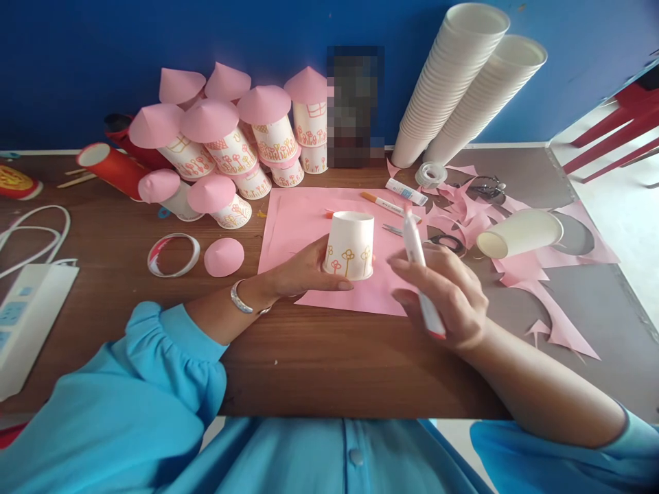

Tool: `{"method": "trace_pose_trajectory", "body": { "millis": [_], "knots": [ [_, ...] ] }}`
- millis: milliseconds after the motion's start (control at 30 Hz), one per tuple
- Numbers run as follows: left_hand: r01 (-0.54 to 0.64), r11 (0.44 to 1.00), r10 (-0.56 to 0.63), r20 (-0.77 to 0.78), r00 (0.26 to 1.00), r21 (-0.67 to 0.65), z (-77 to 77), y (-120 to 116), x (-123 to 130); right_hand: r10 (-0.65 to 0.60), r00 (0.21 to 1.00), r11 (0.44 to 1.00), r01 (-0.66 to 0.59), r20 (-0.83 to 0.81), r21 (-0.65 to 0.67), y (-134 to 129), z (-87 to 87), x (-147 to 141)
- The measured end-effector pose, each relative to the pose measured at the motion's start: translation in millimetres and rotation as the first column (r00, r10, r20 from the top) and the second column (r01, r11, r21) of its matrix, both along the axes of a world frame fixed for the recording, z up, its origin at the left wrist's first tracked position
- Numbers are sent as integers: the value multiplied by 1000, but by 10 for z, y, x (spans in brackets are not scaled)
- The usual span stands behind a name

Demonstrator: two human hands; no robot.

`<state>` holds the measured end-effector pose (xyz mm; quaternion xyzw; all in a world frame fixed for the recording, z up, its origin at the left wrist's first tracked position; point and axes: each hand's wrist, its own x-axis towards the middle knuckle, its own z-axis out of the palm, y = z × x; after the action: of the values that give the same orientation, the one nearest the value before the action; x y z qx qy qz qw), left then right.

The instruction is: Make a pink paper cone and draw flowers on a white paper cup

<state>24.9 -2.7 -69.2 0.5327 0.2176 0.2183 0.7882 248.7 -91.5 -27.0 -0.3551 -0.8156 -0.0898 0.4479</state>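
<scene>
My left hand (309,267) is closed around a white paper cup (351,237), held upside down above the pink paper (288,213). Orange and red flowers are drawn along the cup's lower side. In my right hand (447,291) is a white marker pen (419,264), its pinkish tip pointing up, a short way right of the cup and apart from it. An orange marker (384,204), a glue stick (406,191) and scissors (447,242) lie just beyond. The cup's far side is hidden.
Several paper-cup towers with pink cone roofs (211,122) stand at the back left. Tall stacks of paper cups (453,75) lean on the blue wall. Pink scraps (535,281) and a loose cup (525,232) lie right. A tape roll (174,255) and power strip (38,322) are left.
</scene>
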Motion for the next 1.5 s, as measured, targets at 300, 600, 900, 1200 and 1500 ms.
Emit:
{"method": "trace_pose_trajectory", "body": {
  "millis": [300, 600, 900, 1200, 1500],
  "knots": [
    [2, 1000, -2, 16, 1000, 8, 108, -2, 11, 161, 983, 987, -160, 94, -18, -179, 217, -59],
    [11, 999, -11, 21, 1000, 36, 93, 7, 15, 139, 982, 990, -136, 126, -33, -169, 212, -63],
    [17, 999, -18, 19, 1000, 46, 100, 2, 18, 119, 984, 993, -116, 130, -27, -159, 185, -69],
    [16, 999, -17, 12, 1000, 42, 80, 10, 18, 119, 986, 993, -115, 121, -36, -146, 175, -84],
    [9, 999, -9, -2, 1000, 43, 74, 4, 18, 92, 992, 991, -83, 82, -109, -186, 215, -90]
  ]
}}
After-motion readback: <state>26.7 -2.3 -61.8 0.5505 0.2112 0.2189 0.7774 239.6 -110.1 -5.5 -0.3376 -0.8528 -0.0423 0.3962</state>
